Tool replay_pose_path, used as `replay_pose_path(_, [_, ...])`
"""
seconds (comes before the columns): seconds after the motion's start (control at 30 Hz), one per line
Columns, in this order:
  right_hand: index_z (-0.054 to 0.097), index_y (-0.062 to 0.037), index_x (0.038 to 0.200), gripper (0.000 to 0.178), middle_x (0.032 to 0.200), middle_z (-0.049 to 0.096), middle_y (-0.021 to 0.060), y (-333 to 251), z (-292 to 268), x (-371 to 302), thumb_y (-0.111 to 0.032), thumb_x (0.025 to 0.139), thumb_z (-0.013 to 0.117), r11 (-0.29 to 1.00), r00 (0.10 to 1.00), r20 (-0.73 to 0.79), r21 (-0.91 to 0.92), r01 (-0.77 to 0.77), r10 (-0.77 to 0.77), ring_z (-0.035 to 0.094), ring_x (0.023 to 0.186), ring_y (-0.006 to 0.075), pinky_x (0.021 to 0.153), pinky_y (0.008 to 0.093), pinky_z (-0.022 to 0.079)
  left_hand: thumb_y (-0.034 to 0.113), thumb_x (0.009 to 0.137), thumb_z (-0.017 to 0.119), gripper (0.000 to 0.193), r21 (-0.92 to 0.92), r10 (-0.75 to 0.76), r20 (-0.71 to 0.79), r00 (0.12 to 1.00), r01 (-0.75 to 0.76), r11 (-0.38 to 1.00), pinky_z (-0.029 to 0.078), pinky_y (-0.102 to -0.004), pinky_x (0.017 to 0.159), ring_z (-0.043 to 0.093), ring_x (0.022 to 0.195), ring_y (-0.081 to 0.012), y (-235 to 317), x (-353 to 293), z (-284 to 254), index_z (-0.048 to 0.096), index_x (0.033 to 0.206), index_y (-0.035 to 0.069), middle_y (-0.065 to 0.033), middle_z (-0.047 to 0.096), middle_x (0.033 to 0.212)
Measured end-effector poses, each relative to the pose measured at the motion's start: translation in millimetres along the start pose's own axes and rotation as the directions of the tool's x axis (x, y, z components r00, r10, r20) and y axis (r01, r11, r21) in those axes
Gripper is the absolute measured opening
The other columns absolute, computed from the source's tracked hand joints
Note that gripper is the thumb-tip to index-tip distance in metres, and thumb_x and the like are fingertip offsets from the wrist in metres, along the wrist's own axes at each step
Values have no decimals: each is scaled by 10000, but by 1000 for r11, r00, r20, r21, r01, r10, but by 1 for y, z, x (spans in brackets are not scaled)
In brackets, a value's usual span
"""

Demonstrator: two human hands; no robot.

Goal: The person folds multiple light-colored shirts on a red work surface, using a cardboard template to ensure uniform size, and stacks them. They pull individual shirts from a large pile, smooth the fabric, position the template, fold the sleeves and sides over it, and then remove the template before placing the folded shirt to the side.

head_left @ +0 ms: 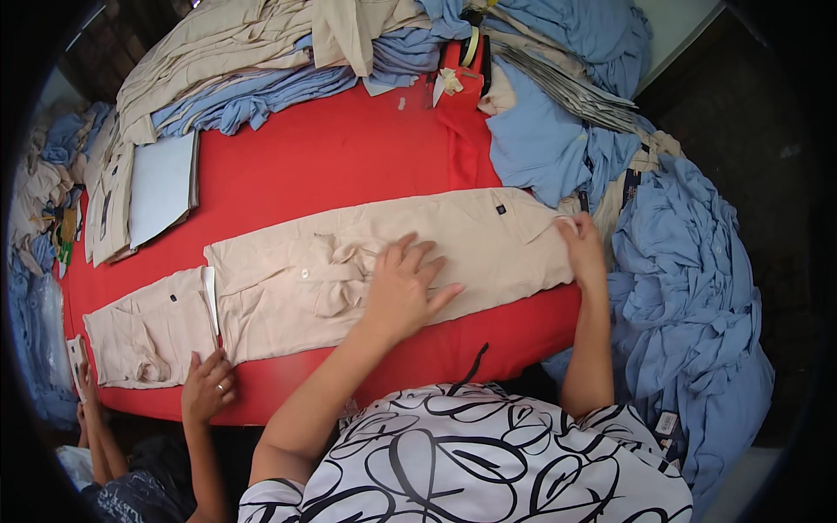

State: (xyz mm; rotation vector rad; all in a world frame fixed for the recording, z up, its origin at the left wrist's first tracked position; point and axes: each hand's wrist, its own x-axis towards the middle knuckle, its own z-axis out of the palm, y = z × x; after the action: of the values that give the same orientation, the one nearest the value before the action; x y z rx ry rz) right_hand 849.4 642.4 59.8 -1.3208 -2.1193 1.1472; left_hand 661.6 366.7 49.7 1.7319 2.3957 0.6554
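Observation:
A beige shirt (471, 240) lies folded lengthwise across the table, with a small dark label near its right end. A bunched part with a white button (305, 274) rests on its middle. My left hand (405, 288) lies on the cloth just right of that bunched part, fingers spread, holding nothing. At the shirt's right end, my right hand (582, 248) pinches the edge of the fabric between thumb and fingers.
On the left, a co-worker's hand (209, 383) touches another folded beige shirt (144, 327). Piles of beige clothes (235, 44) and blue clothes (689, 279) ring the red table cover (349, 144). A grey-white board (163, 187) and tape dispenser (462, 74) sit farther back.

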Motion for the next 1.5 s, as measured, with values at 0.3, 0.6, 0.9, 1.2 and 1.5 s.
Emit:
replay_pose_path(0.3, [610,13,1100,235,887,673,145,-65,39,-50,-121,907,612,909,909,316,-226,349,-271,647,769,200,698,338,509,284,967,567,722,-925,-340,376,862,328,-192,333,-344,1118,396,1364,-263,8,30,25,183,1544,83,-172,336,1520])
replay_pose_path(0.6, [522,-1,1258,388,868,608,39,-18,86,-23,-74,895,639,970,925,306,166,179,-224,579,710,92,592,242,492,118,821,693,668,-387,-274,109,956,294,874,477,-454,926,534,1157,-400,13,41,-7,393,1416,75,-226,468,1346])
replay_pose_path(0.9, [610,-27,1140,372,758,552,28,-76,92,-55,-190,834,745,927,872,368,-59,369,-324,535,659,93,593,261,450,125,848,658,249,-201,-369,-414,832,312,929,526,-460,730,648,871,-387,-24,49,-4,587,1070,38,-170,630,1082])
replay_pose_path(1.2, [548,-56,1212,455,922,595,128,-45,97,-40,-233,834,730,844,915,161,-352,404,-371,601,822,283,749,393,506,157,823,688,256,-160,-258,-210,943,227,961,549,-435,676,649,869,-339,12,39,25,600,1039,51,-131,642,973])
replay_pose_path(1.5, [581,19,1023,457,944,589,161,-22,105,-32,-307,777,786,879,932,122,-310,362,-341,591,841,292,751,386,496,98,803,662,248,-339,-510,-196,838,430,837,502,-460,750,608,913,-330,-15,35,-20,553,1016,31,-170,558,1062])
